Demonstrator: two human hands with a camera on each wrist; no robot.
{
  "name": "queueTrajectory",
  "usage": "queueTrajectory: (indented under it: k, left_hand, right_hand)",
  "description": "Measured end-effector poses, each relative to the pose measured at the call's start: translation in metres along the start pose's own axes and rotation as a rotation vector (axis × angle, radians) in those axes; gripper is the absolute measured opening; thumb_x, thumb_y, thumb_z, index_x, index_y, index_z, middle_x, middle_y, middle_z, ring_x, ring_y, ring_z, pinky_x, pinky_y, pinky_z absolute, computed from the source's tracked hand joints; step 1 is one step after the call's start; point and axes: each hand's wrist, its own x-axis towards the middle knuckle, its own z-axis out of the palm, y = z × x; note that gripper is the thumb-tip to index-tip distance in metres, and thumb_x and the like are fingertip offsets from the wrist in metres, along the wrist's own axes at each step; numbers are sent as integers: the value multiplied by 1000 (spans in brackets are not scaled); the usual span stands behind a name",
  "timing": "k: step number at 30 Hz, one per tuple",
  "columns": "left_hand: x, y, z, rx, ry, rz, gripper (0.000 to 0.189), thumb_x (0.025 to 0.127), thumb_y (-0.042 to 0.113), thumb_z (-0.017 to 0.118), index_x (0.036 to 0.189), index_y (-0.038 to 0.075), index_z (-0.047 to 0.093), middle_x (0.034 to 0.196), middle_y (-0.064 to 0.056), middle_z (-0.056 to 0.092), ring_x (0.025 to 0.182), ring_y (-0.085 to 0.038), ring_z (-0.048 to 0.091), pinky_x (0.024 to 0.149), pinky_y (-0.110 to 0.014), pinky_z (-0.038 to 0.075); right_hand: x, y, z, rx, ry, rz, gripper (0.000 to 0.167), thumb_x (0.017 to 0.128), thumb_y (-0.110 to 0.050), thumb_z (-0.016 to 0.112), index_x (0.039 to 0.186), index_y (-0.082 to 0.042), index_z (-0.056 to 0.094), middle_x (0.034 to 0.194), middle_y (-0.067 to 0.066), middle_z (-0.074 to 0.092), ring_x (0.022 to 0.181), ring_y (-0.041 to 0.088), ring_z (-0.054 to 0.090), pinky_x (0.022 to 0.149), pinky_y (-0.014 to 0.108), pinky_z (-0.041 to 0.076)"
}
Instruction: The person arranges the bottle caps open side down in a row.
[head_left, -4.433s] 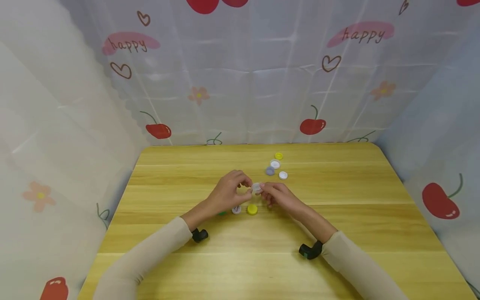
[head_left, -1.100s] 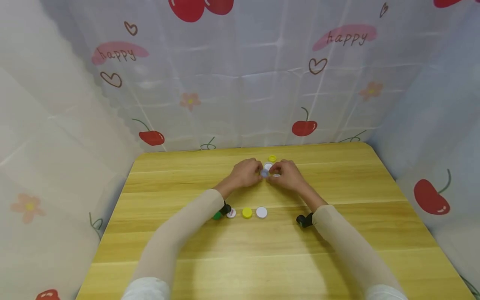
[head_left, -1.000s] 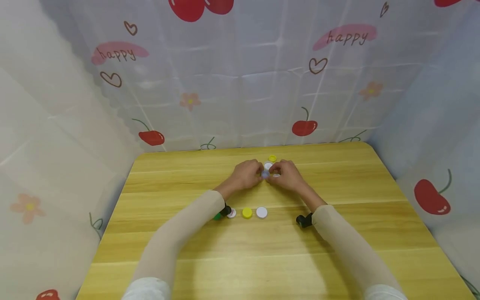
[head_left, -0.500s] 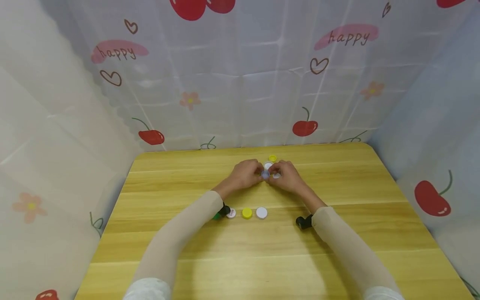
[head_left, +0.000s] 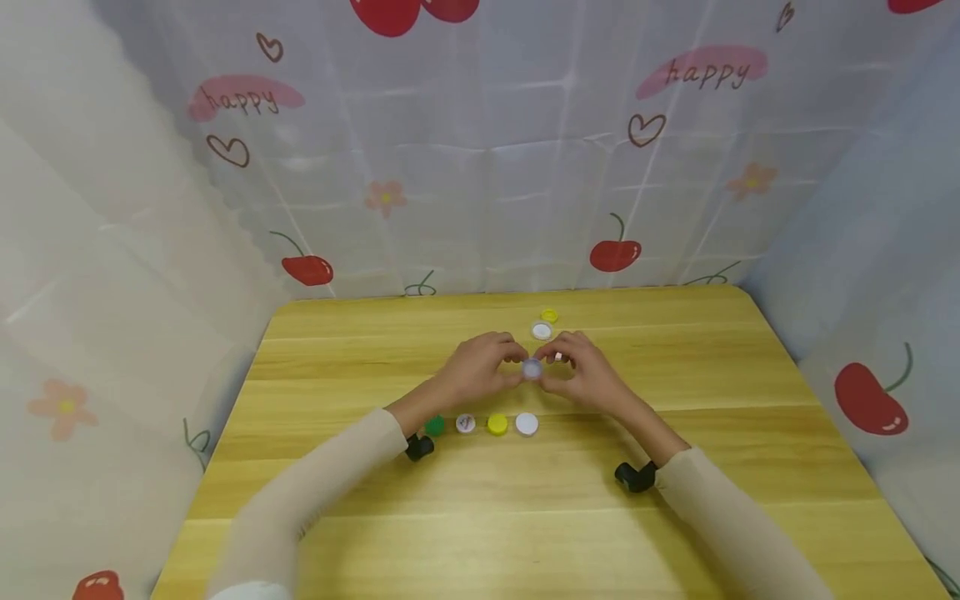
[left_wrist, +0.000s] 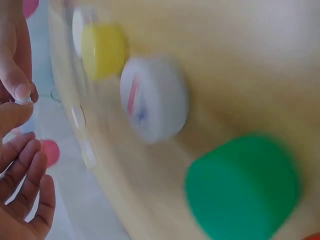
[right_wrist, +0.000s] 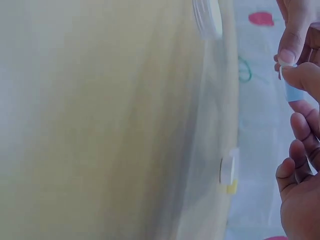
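Both hands meet over the middle of the table. My left hand (head_left: 480, 367) and right hand (head_left: 588, 372) pinch a small pale blue-grey bottle cap (head_left: 532, 368) from either side with thumb and fingers. In the right wrist view the cap (right_wrist: 294, 93) shows pale blue between the fingertips, most of its rim hidden. A small white cap (head_left: 558, 357) shows partly between the right hand's fingers. Closer to the body lies a row of caps: a green cap (head_left: 435, 426), a printed white cap (head_left: 466, 423), a yellow cap (head_left: 497, 425) and a plain white cap (head_left: 527, 424).
Behind the hands, a white cap (head_left: 542, 331) and a yellow cap (head_left: 550, 316) lie on the wooden table (head_left: 525, 525). Black wrist cameras (head_left: 636, 477) hang below the forearms. A printed curtain (head_left: 487, 183) encloses the table's back and sides.
A whitish cap held earlier now lies at the row's right end. Both hands went to the back group, took hold of the blue-grey cap and have drawn it back toward the body.
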Motion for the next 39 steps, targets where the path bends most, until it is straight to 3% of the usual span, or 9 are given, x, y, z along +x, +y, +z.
queueTrajectory:
  k: [3,8,11,14,17,22,29,34,39]
  left_hand:
    - [-15,9,1,22,25,30,31,99,41,79,123,21,80,115,6,75,104,-13,70,87,-30,61]
    - [-30,17,5,-20,44,25,30,97,38,82,121,21,80,114,6,75,102,-11,69,85,-27,60]
    - [-35,18,6,-206,33,-18,28,98,37,81,120,21,79,112,7,75,100,-9,68,86,-26,58]
    - [-39,17,5,-502,5,-76,23,100,33,79,120,21,79,113,6,75,99,-10,68,86,-27,58]
    - [-41,16,3,-752,-33,-138,22,103,29,74,121,17,79,116,-2,78,103,-21,72,89,-30,60]
    - [-42,16,-1,-954,-110,-256,26,106,25,70,123,7,77,116,-10,78,113,-38,73,95,-40,63]
    - [-42,17,4,-994,-144,-309,24,104,24,71,116,5,79,108,-10,79,96,-14,70,89,-36,61]
    - [-43,18,6,-979,-142,-308,25,103,24,69,114,4,79,103,-6,78,91,-11,67,86,-32,58]
    - [-46,18,5,-831,-37,-203,17,101,23,72,108,10,80,100,0,77,90,-11,66,83,-29,57]
  right_hand:
    - [-12,-7,3,9,-1,-39,27,88,-21,91,111,-22,78,96,5,66,92,19,48,77,32,42]
    - [-24,-16,7,28,1,-70,29,86,-19,93,110,-20,77,98,8,66,92,22,52,77,31,45]
    - [-29,-17,7,40,8,-76,29,86,-19,92,111,-22,76,100,8,66,93,23,52,76,31,46]
    - [-33,-21,5,68,19,-78,30,86,-17,91,110,-25,75,100,3,64,93,18,51,76,33,46]
    - [-36,-27,1,90,34,-89,32,85,-16,91,111,-26,75,100,-3,62,94,14,50,76,36,46]
    - [-37,-32,0,94,62,-125,34,84,-15,93,112,-24,76,101,-8,62,94,13,51,75,35,46]
    - [-40,-33,4,134,62,-128,37,81,-9,94,111,-22,77,104,3,67,96,26,53,76,38,46]
    - [-42,-33,8,141,78,-146,41,76,-2,96,110,-17,77,104,11,68,94,30,54,75,41,45]
    - [-43,-33,7,134,43,-110,38,84,-14,94,115,-23,75,104,9,67,88,26,54,74,39,46]
